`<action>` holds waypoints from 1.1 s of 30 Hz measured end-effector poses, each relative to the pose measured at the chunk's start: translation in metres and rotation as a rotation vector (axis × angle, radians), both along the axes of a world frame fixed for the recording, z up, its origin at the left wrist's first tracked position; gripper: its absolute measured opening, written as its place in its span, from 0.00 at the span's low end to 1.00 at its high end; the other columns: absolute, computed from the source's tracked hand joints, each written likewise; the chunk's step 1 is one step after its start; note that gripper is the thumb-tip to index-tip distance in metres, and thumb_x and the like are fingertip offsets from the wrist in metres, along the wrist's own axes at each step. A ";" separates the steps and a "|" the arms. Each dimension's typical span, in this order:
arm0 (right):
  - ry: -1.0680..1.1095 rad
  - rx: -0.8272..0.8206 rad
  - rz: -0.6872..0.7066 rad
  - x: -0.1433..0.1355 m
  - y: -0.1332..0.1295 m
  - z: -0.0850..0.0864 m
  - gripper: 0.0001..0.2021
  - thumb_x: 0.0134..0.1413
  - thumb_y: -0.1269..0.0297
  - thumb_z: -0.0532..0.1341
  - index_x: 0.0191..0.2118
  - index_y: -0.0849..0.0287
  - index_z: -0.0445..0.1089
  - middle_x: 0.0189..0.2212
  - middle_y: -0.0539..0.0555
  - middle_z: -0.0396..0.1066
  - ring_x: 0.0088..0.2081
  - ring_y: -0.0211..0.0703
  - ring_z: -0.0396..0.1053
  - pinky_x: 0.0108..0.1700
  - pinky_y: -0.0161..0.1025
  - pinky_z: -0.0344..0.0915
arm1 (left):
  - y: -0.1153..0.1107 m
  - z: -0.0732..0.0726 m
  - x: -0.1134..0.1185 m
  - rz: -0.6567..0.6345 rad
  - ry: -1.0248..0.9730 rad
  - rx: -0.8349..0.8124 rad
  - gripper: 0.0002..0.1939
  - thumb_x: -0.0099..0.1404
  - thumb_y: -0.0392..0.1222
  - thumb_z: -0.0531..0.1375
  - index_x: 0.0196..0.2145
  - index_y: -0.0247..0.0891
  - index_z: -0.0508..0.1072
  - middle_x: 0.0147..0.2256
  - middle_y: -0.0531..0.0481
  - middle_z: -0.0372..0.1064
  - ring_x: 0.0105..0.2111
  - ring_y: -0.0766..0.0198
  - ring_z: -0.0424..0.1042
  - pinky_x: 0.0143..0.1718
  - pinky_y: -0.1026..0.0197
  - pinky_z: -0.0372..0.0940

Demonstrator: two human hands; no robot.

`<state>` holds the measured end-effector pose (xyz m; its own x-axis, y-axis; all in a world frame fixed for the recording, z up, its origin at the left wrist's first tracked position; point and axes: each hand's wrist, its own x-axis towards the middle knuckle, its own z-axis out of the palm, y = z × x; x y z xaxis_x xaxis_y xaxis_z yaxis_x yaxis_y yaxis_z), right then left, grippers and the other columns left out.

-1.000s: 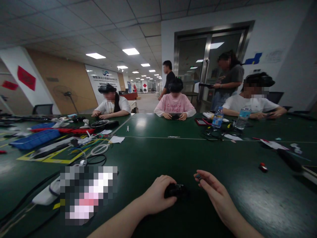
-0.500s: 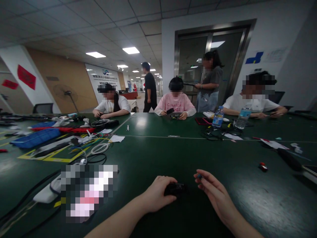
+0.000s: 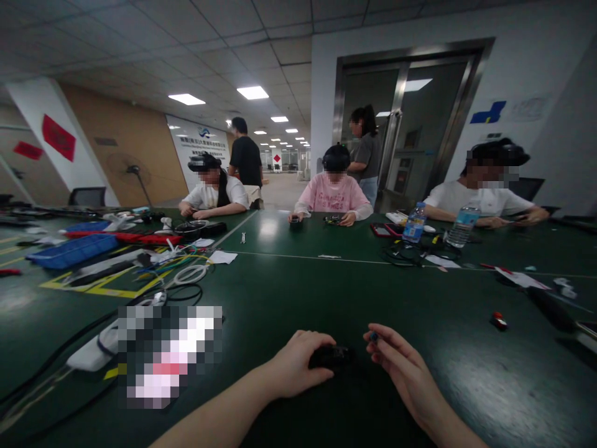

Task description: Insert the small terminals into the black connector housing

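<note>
Here, device (image 3: 333, 356) sits lower centre of frame, gripped by left hand (image 3: 301, 367), fingers curled round side; right hand (image 3: 405, 370), just right, pinches small bit (image 3: 374, 336), bit and device apart.

Green table (image 3: 270, 298), black object (image 3: 339, 356), blue tray (image 3: 72, 252)

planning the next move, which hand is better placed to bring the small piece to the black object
Probably the right hand: its fingers pinch the small piece, just right of the black object. The left hand holds that object's left side, so it may suit steadying it.
</note>
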<state>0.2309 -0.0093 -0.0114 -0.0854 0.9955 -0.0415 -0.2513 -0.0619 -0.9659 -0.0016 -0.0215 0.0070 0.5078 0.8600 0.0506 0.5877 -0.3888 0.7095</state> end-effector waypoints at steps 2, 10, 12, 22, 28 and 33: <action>0.034 -0.024 0.006 -0.001 0.000 0.001 0.19 0.37 0.51 0.69 0.38 0.54 0.75 0.35 0.54 0.74 0.35 0.46 0.67 0.37 0.42 0.64 | 0.000 -0.001 0.000 -0.002 -0.008 0.009 0.23 0.56 0.40 0.63 0.50 0.44 0.65 0.47 0.49 0.66 0.47 0.54 0.62 0.49 0.52 0.57; 0.062 -0.051 0.049 0.001 -0.001 -0.001 0.19 0.41 0.53 0.68 0.40 0.55 0.74 0.35 0.54 0.73 0.35 0.46 0.68 0.38 0.42 0.66 | -0.001 -0.001 -0.001 0.021 -0.009 -0.011 0.23 0.56 0.42 0.62 0.50 0.44 0.66 0.46 0.48 0.66 0.45 0.55 0.64 0.46 0.55 0.60; 0.015 -0.036 0.055 0.002 0.000 -0.003 0.18 0.43 0.53 0.67 0.40 0.55 0.74 0.34 0.53 0.73 0.34 0.45 0.68 0.37 0.41 0.66 | -0.001 -0.001 -0.002 0.022 -0.026 -0.025 0.23 0.57 0.42 0.61 0.50 0.44 0.65 0.46 0.49 0.66 0.45 0.56 0.64 0.46 0.55 0.60; -0.491 0.221 0.082 -0.007 -0.004 0.003 0.13 0.43 0.57 0.65 0.37 0.53 0.74 0.32 0.52 0.74 0.34 0.48 0.69 0.40 0.46 0.65 | 0.000 -0.004 -0.002 0.029 -0.034 -0.031 0.22 0.56 0.43 0.62 0.49 0.44 0.66 0.43 0.49 0.67 0.43 0.56 0.65 0.44 0.57 0.61; -0.624 0.407 0.147 -0.017 -0.014 0.005 0.10 0.48 0.62 0.63 0.39 0.49 0.74 0.37 0.52 0.73 0.40 0.50 0.68 0.44 0.45 0.64 | 0.001 -0.007 -0.001 0.014 -0.022 0.023 0.22 0.55 0.41 0.62 0.49 0.42 0.67 0.42 0.49 0.68 0.42 0.57 0.66 0.44 0.58 0.61; -0.724 0.529 0.265 -0.019 -0.016 0.006 0.11 0.49 0.65 0.63 0.40 0.45 0.74 0.38 0.52 0.74 0.43 0.53 0.66 0.46 0.50 0.62 | 0.001 -0.006 -0.001 0.019 -0.021 0.029 0.21 0.56 0.41 0.61 0.48 0.41 0.67 0.43 0.49 0.68 0.42 0.57 0.66 0.44 0.58 0.61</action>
<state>0.2117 -0.0248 -0.0057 -0.4430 0.8517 0.2800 0.3816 0.4617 -0.8008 -0.0022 -0.0204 0.0013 0.4896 0.8677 0.0857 0.5805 -0.3977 0.7105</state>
